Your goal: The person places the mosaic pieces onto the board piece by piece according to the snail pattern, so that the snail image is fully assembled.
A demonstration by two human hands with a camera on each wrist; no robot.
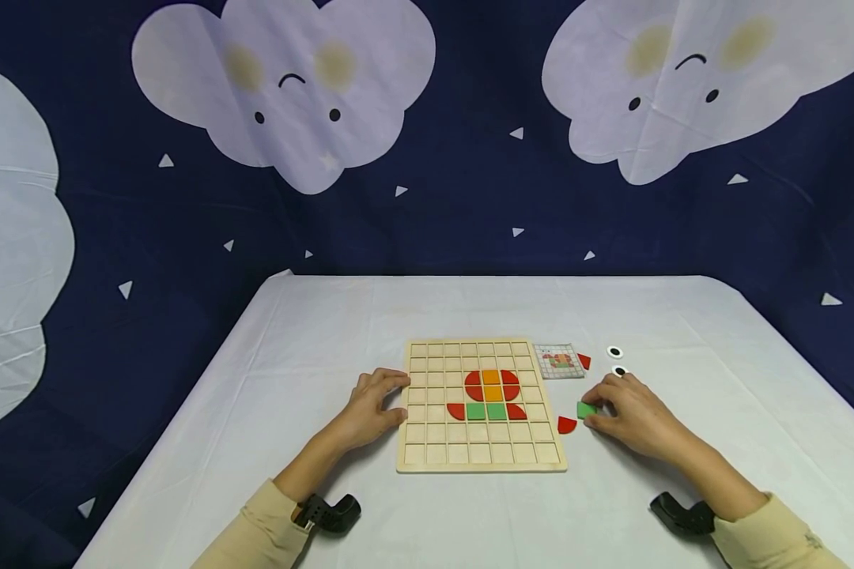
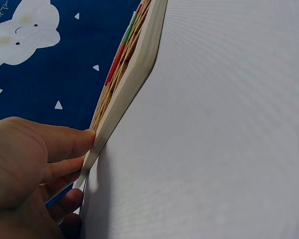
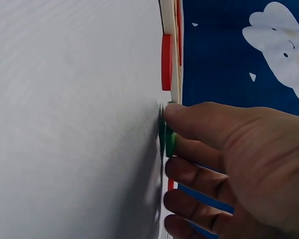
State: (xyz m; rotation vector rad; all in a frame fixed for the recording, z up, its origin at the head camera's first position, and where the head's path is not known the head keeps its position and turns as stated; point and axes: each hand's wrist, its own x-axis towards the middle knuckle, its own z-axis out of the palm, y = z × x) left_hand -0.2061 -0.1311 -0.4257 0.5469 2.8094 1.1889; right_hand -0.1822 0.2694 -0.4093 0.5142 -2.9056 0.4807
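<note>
Sleeves (image 1: 259,525) with black devices (image 1: 338,515) at the wrists lie nearest. Beyond them, on the desk (image 1: 341,316), a red quarter-round (image 1: 567,425) sits just off the right edge of the gridded board (image 1: 470,454). Beside it, the right hand (image 1: 633,415) pinches a green square (image 1: 586,410), grip closed on it. The left hand (image 1: 366,407) touches the board's left edge, grip spread, thumb and fingers apart. Mid-board runs a row of red, green, green and red pieces (image 1: 475,411); behind it, two orange squares (image 1: 492,393) lie between red curved pieces (image 1: 473,386). A patterned card (image 1: 559,361) adjoins the board's right edge near the far corner, with two eye discs (image 1: 615,352) farther right. Past the desk's far edge hangs blue cloth (image 1: 462,237).
</note>
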